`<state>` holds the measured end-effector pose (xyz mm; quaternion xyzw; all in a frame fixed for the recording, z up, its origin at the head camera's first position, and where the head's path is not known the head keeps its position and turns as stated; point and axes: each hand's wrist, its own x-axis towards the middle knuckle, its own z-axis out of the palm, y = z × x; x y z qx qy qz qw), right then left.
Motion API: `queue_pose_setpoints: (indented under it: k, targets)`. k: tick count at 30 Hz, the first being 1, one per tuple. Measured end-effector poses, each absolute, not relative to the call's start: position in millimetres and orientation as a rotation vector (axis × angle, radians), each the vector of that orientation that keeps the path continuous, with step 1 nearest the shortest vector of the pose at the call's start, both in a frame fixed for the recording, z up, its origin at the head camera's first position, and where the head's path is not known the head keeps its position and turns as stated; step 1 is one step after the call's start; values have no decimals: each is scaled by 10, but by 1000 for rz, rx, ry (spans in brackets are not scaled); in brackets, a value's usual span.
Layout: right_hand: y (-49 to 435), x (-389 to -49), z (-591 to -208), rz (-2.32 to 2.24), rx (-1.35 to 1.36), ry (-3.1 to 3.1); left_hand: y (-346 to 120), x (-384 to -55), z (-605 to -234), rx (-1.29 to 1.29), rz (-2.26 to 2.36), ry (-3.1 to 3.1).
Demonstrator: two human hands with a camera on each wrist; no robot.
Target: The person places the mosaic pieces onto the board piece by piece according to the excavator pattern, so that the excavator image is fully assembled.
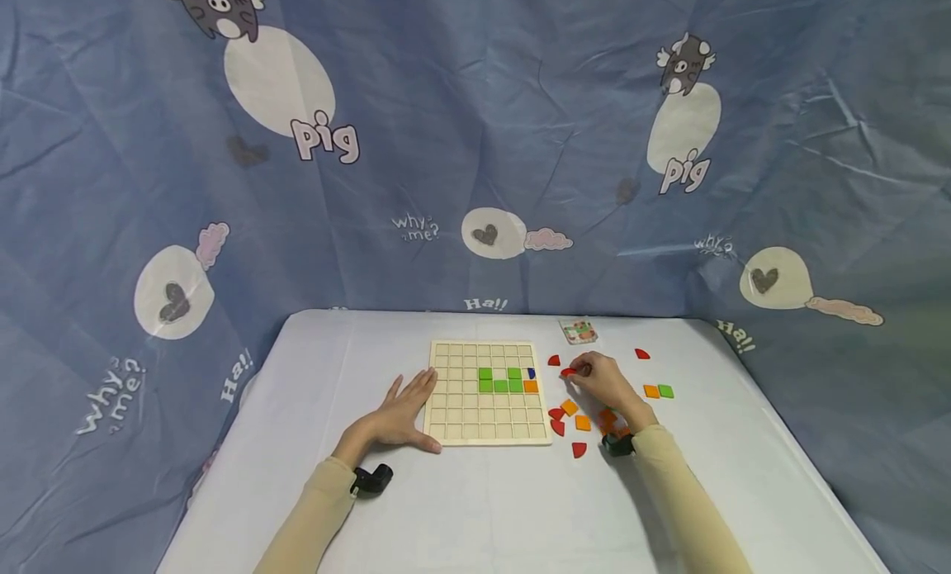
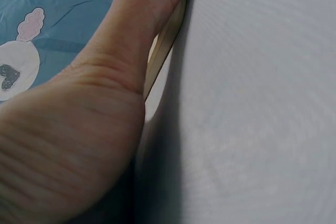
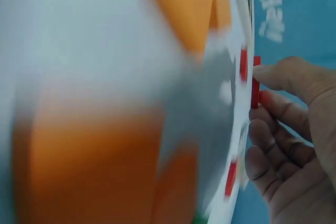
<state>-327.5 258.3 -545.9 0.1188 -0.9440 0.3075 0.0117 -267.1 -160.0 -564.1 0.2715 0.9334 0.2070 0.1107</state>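
Observation:
A wooden grid board (image 1: 453, 432) lies mid-table with several green square tiles (image 1: 501, 386), an orange tile (image 1: 531, 386) and a dark blue piece (image 1: 531, 373) on it. With fingers spread, my left hand (image 1: 397, 417) rests at the board's left edge; in the left wrist view its thumb (image 2: 142, 9) lies along the board's side. Right of the board, my right hand (image 1: 603, 381) pinches a red quarter-circle piece (image 1: 568, 372) between thumb and fingers. That red piece (image 3: 255, 82) shows edge-on in the right wrist view, held above the table.
Red quarter-circle pieces (image 1: 579, 449) and orange tiles (image 1: 583, 423) lie loose right of the board. Farther right are an orange tile (image 1: 650, 391) beside a green tile (image 1: 665, 391), and a red piece (image 1: 642, 353). A small patterned card (image 1: 579, 332) lies near the back edge.

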Motion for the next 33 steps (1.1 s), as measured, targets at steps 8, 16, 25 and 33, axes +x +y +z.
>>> queue_pose_setpoints:
  k: [8,16,25,33]
  targets:
    - [1938,-3353,-5445,1036,673,-2883,-1608,-2690,-5661,785,579,2741]
    - [1542,-3450,-5435,953,874,-2893,-1618,-2678,-5652,809,606,2752]
    - [1499,-3494,-5451,857,920,-2978,-1596,-2679,-5665,812,597,2737]
    - [1511,-3496,-5417,898,970,-2987,-1611,-2681,-5660,795,597,2744]
